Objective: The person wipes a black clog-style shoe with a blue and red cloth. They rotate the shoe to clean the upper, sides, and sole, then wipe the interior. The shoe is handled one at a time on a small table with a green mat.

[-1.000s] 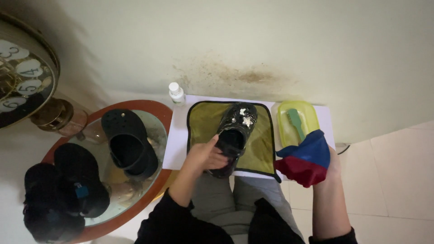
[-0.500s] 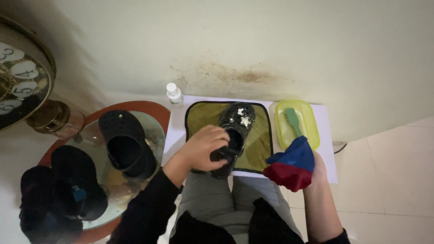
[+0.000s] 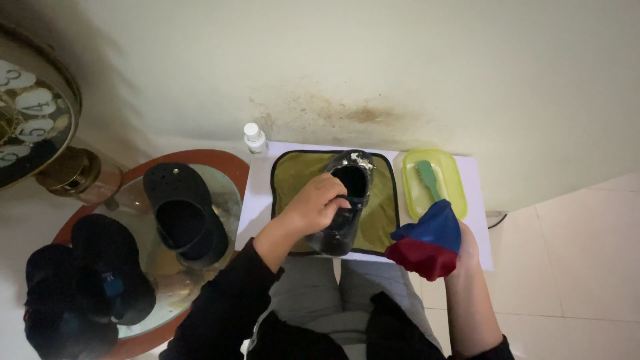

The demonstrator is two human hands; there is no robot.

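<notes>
A black clog shoe (image 3: 348, 193) lies on an olive cloth with black trim (image 3: 381, 207), spread over a white sheet (image 3: 475, 200). My left hand (image 3: 315, 203) grips the shoe's side near its opening, fingers curled over the rim. My right hand (image 3: 460, 250) holds a blue and red cloth (image 3: 427, 240) bunched up, just right of the olive cloth's front corner; the cloth hides most of that hand. A yellow-green tray (image 3: 453, 183) with a green brush (image 3: 428, 179) in it sits behind the cloth. A small white bottle (image 3: 254, 139) stands at the wall.
A round red-rimmed glass tray (image 3: 220, 173) at my left carries another black clog (image 3: 183, 213) and dark shoes (image 3: 87, 280). A clock face (image 3: 27, 113) and a brass object (image 3: 77, 175) are at far left. A stained wall stands behind; tiled floor lies at right.
My left hand has shifted on the shoe and turned it, so its opening faces up. My right hand with the blue and red cloth stayed near the olive cloth's front right corner.
</notes>
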